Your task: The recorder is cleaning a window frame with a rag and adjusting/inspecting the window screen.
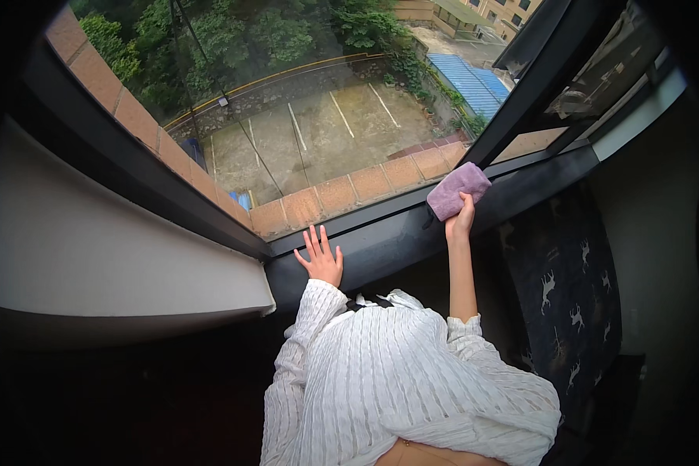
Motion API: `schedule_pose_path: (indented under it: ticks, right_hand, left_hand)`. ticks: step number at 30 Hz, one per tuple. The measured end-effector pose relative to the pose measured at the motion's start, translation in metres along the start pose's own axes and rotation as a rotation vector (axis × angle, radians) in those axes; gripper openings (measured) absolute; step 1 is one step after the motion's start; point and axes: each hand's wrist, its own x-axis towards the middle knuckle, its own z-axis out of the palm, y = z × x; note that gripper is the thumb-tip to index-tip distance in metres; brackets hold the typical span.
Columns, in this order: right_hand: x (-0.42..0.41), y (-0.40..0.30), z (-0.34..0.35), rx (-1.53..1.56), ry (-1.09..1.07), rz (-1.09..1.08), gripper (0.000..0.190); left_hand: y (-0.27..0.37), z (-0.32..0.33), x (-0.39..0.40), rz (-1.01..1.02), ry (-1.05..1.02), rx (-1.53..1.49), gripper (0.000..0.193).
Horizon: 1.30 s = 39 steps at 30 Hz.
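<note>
My right hand (pixel 461 220) grips a folded purple cloth (pixel 459 190), its thumb lying over the near edge. The cloth is at the dark window frame (pixel 504 125), where an upright bar meets the sill; whether it presses on the frame is hard to tell. Spread fingers of my left hand (pixel 321 256) rest on the dark window sill (pixel 378 247), close to its left corner, and hold nothing. Beyond both hands is the window glass (pixel 303 134).
A brick ledge (pixel 341 193) runs along outside the window, high above a parking area (pixel 320 122). To the left is a pale wall panel (pixel 122 233). A dark curtain with white animal figures (pixel 565 303) hangs at the right, below another window section (pixel 594 87).
</note>
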Motion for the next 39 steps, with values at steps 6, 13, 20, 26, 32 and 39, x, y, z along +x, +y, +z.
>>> schedule_pose_path:
  ticks: [6,13,20,26,32,39]
  right_hand:
    - [0.034,0.067,0.043,-0.072,0.155,-0.306,0.034]
    - [-0.006,0.039,0.110,-0.035,0.251,-0.233,0.034]
    - [-0.109,0.046,0.196,-0.441,-0.163,-0.833,0.050]
    - [-0.207,0.135,0.219,-1.055,-0.893,-1.349,0.072]
    - [-0.194,0.129,0.209,-1.164,-1.006,-1.385,0.076]
    - [-0.070,-0.027,0.204,-0.999,-0.253,-1.378,0.062]
  left_hand:
    - [0.002,-0.002,0.004,-0.012,-0.023,-0.028,0.069]
    - [-0.004,0.000,-0.003,-0.031,-0.045,-0.017,0.070]
    - [-0.002,0.001,-0.004,-0.031,-0.057,0.010,0.071]
    - [-0.006,0.004,-0.002,-0.015,-0.002,-0.176,0.067]
    - [-0.007,0.010,0.000,0.004,-0.096,-0.178,0.063]
    - [-0.014,-0.006,-0.010,-0.051,-0.021,-0.109,0.064]
